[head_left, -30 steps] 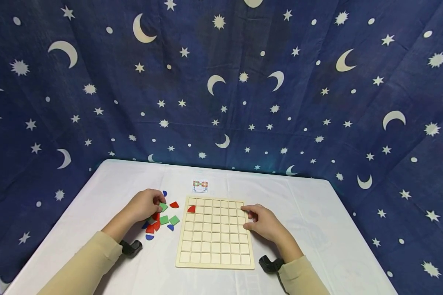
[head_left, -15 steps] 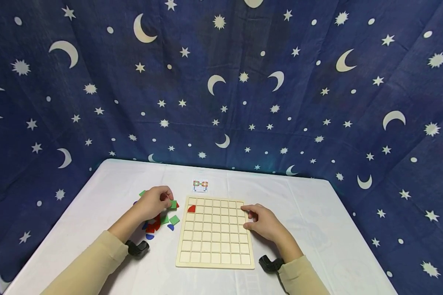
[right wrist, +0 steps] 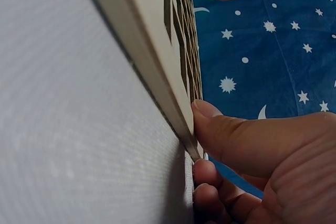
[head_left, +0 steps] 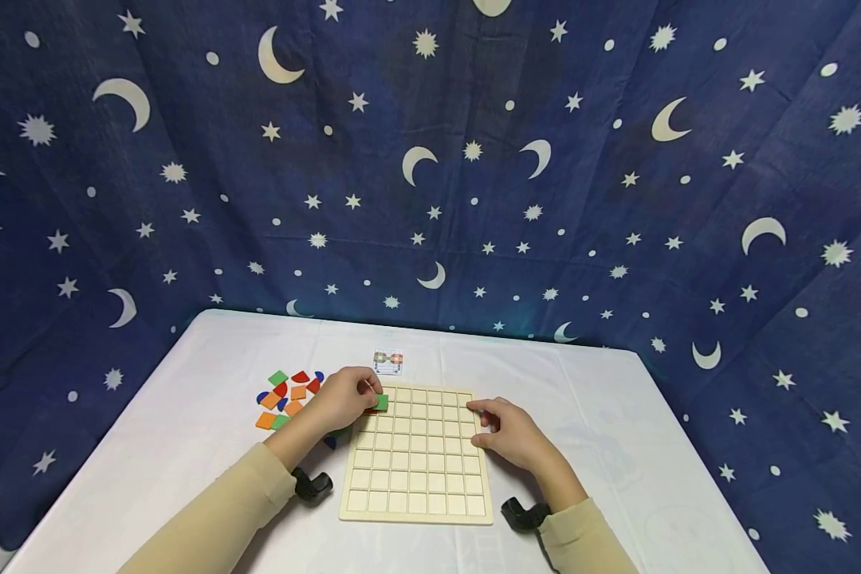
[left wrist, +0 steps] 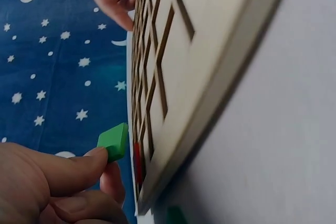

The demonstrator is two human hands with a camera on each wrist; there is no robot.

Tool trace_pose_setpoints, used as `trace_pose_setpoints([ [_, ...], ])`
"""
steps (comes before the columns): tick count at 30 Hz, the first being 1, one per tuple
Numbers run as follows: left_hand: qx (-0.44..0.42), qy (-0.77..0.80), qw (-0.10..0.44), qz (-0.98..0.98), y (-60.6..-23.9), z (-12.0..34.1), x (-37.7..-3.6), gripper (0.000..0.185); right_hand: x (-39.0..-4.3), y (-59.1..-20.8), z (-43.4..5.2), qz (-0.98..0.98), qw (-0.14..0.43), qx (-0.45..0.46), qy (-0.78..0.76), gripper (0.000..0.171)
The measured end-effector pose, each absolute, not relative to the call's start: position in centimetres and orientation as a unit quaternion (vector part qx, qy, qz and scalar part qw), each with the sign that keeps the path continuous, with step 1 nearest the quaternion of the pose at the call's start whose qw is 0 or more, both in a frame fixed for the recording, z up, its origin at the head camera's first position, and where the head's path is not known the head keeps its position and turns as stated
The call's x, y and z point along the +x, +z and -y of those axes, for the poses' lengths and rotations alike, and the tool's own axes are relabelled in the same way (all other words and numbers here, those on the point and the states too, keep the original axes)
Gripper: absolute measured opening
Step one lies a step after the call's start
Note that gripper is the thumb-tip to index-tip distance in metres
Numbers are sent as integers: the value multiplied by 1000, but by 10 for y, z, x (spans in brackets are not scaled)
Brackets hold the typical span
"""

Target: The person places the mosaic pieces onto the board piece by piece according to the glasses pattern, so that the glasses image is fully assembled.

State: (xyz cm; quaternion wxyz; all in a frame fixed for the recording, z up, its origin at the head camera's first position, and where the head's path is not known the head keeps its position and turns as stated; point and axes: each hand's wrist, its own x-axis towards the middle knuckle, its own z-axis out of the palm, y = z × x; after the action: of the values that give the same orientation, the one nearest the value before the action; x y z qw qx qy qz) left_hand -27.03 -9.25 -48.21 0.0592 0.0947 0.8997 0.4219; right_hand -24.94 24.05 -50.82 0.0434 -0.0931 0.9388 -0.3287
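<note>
The left hand [head_left: 344,399] pinches a green square tile [head_left: 381,402] above the wooden grid board's [head_left: 416,458] far left corner. The left wrist view alone shows a red piece [left wrist: 137,161] seated beneath it. The right hand [head_left: 513,434] grips the board's right edge.

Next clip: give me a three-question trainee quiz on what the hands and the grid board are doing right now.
1. True or false: the left hand pinches a green square tile.
2. Which board edge does the right hand touch? A near B right C left
3. Fill in: the loose coloured tiles lie to the ____ of the pale wooden grid board.

Key: 1 true; 2 B; 3 left.
</note>
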Motion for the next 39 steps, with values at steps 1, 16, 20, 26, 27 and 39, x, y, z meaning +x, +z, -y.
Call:
trace_pose_setpoints([
  [1, 95, 415, 54, -903, -483, 90, -271, 6, -249, -508, -240, -938, 44, -94, -330, 57],
  [16, 88, 388, 28, -917, -486, 74, -271, 11, -248, -507, -240, -938, 42, -100, -329, 56],
  [20, 88, 383, 27, -919, -486, 73, -272, 11, -248, -507, -241, -938, 42, -99, -329, 56],
  [26, 90, 376, 24, -922, -487, 73, -272, 9, -248, -508, -241, -938, 42, -96, -330, 56],
  [27, 90, 375, 24, -922, -487, 73, -271, 9, -248, -508, -241, -938, 42, -96, -330, 56],
  [39, 84, 358, 45, -929, -488, 70, -269, 14, -249, -506, -240, -941, 44, -95, -322, 57],
])
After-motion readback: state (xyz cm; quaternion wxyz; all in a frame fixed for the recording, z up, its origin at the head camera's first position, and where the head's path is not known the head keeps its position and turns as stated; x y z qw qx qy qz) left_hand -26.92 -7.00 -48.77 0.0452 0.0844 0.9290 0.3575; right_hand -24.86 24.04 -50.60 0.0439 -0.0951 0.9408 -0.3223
